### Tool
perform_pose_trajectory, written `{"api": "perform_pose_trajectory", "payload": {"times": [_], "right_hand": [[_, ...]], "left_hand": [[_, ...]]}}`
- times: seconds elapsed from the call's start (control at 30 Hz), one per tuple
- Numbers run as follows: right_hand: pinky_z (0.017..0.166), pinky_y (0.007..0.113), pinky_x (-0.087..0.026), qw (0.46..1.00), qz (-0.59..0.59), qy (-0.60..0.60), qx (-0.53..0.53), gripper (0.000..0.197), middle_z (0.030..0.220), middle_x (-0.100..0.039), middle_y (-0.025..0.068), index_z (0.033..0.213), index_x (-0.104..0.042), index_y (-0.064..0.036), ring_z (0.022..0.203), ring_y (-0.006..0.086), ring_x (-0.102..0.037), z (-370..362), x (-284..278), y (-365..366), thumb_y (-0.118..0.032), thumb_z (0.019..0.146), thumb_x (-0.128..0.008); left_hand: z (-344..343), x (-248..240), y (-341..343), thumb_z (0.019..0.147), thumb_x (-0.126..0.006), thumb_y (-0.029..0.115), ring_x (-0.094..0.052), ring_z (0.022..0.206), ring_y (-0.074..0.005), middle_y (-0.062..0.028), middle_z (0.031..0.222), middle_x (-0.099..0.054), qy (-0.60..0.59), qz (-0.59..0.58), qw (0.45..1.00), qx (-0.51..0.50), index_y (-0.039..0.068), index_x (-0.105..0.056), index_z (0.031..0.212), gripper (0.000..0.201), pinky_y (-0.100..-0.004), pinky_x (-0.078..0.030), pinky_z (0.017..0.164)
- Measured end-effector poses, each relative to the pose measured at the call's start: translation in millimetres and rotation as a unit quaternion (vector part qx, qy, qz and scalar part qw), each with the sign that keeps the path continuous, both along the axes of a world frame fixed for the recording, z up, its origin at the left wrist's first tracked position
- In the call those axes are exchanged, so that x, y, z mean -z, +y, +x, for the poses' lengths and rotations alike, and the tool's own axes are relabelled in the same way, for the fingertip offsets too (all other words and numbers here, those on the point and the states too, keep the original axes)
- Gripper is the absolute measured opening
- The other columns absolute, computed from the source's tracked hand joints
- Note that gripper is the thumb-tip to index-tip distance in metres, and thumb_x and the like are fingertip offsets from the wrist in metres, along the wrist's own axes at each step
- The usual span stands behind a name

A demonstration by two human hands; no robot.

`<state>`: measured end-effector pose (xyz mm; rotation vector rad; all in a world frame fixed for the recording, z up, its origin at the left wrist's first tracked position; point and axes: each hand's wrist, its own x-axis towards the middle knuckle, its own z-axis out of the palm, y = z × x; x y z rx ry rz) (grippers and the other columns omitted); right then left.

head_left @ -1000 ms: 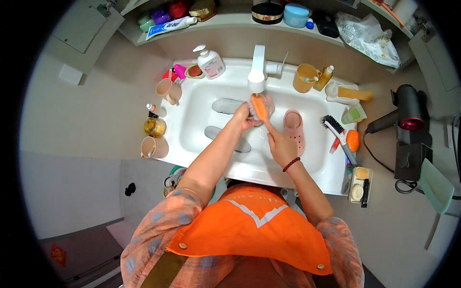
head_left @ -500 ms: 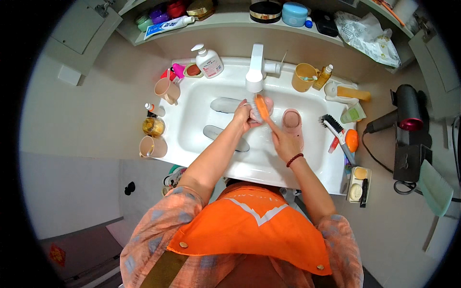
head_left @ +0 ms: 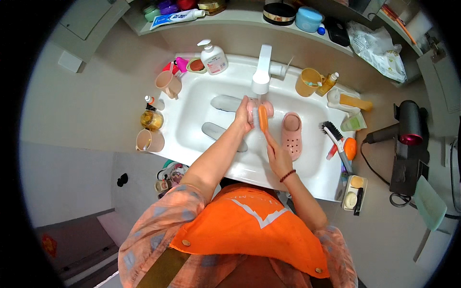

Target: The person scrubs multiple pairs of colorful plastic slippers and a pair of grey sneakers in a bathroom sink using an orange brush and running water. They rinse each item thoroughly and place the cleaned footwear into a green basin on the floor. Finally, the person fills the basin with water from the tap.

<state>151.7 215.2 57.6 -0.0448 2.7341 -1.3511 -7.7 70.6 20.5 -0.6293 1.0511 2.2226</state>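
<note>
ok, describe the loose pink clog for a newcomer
Over the white sink, the right hand holds an orange brush. Right of it, inside that sink, lies the pink clog, holed end toward the person. Unlike the pink item in the left hand, it's unheld.

The left hand point(head_left: 244, 117) and brush point(head_left: 262, 119) partly hide the held shoe point(head_left: 268, 109); at eleven o'clock, the edge crops jars point(head_left: 186, 4).

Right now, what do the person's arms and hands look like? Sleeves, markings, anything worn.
Sleeves: loose plaid cloth, orange-pink with grey-blue patches, ending around the elbows. Left hand: no glove, no wristband visible. Right hand: no glove; dark red beaded bracelet at the wrist. No cables visible on either arm.
</note>
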Motion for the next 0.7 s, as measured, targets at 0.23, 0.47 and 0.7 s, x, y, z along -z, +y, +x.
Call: {"api": "perform_pose_trajectory", "payload": {"times": [0.23,0.47,0.7], "right_hand": [[0.064,0.044,-0.044,0.998,0.035,-0.05,0.025,0.049,0.08,-0.06,0.0248,0.142,-0.038,-0.0222,0.069,0.0372,-0.059,-57,-8,-7,-0.012,0.094,-0.042],[0.064,0.045,-0.045,1.0,0.021,-0.011,-0.02,0.048,0.081,-0.06,0.0259,0.141,-0.039,-0.0226,0.071,0.0381,-0.061,-19,-10,-10,-0.014,0.094,-0.044],[0.063,0.047,-0.047,0.996,0.09,0.005,0.009,0.048,0.083,-0.063,0.0224,0.139,-0.042,-0.0202,0.068,0.0396,-0.06,-68,-22,-10,-0.015,0.092,-0.047]], "left_hand": [[8,-16,4,0.091,-0.043,0.047,-0.06,0.098,-0.0277,-0.0118,0.116,-0.057,0.039,-0.112,0.993,0.02,0.012,-0.048,0.124,0.048,-0.045,-0.05,0.081],[-4,11,-9,0.092,-0.04,0.054,-0.059,0.099,-0.0289,-0.0115,0.116,-0.056,-0.008,-0.022,0.998,-0.06,0.012,-0.044,0.131,0.058,-0.0467,-0.049,0.079],[5,-15,9,0.095,-0.037,0.052,-0.06,0.086,-0.0247,-0.0098,0.105,-0.06,0.011,-0.167,0.986,-0.006,0.011,-0.05,0.124,0.052,-0.0415,-0.051,0.067]]}}
